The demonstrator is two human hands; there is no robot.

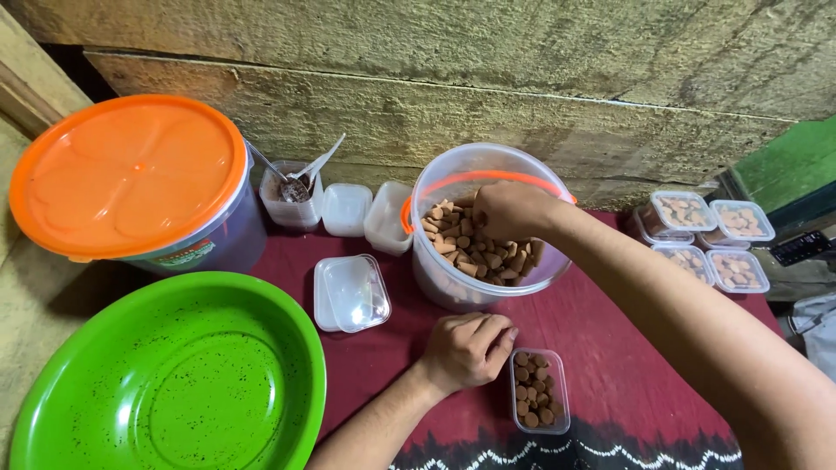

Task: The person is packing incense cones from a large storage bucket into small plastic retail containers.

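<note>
The small box [539, 391] sits on the red cloth [610, 348] right in front of the person, its floor already covered with brown cones packed upright, so the fill shows from above. The left hand [466, 350] rests curled against its left wall, fingers folded loosely and holding nothing that I can see; it looks placed there to keep the light box from sliding. Just behind stands the clear tub [488, 228] with an orange handle, heaped with the same cones [475, 248], close enough for a short reach. The right hand [508, 209] dips into it from above, fingers bunched down among the cones as if gathering some; what it grips is hidden. Left of the tub lie loose lids [350, 292] and empty boxes [366, 213], one holding a spoon [292, 183]. Filled, closed boxes [710, 239] are stacked well apart at the right edge, out of the working space. A green basin [165, 383] and an orange-lidded bucket [131, 178] take the left side.
</note>
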